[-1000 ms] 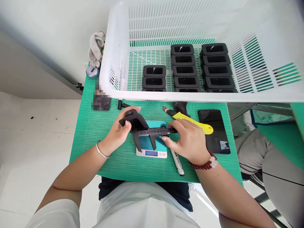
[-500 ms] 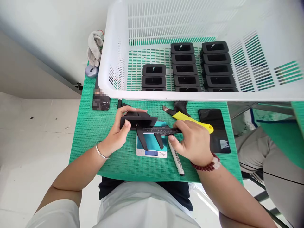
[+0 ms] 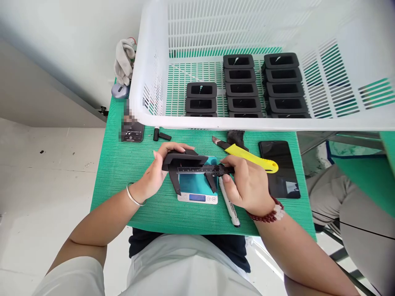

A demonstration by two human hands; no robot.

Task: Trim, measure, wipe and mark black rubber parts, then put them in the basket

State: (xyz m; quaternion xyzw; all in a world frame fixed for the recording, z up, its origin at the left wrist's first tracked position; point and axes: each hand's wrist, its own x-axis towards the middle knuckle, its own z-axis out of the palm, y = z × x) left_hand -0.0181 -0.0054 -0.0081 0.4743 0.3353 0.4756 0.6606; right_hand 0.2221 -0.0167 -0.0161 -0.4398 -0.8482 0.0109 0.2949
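Observation:
My left hand [image 3: 156, 170] grips a black rectangular frame-like part [image 3: 184, 158] from its left side, tilted above the scale. In my right hand [image 3: 247, 181] is a black caliper [image 3: 200, 169], held by its right end, with its jaws spread apart and pointing down toward me. The caliper's beam lies along the near side of the black part; whether they touch I cannot tell. Beneath them sits a small digital scale [image 3: 197, 198] with a blue-green plate. A white marker [image 3: 230, 205] lies beside the scale, under my right hand.
A large white plastic basket [image 3: 216, 122] with rows of black parts [image 3: 240, 89] stands behind. A yellow utility knife [image 3: 249, 157], a dark tablet-like device [image 3: 282, 181], a phone [image 3: 134, 132] and a grey glove [image 3: 124, 61] lie around. Another person's leg [image 3: 324, 189] shows at right.
The caliper has shifted left along the black part, and its jaws are spread wider. My left hand has turned the part, and its thumb has lifted off the front face.

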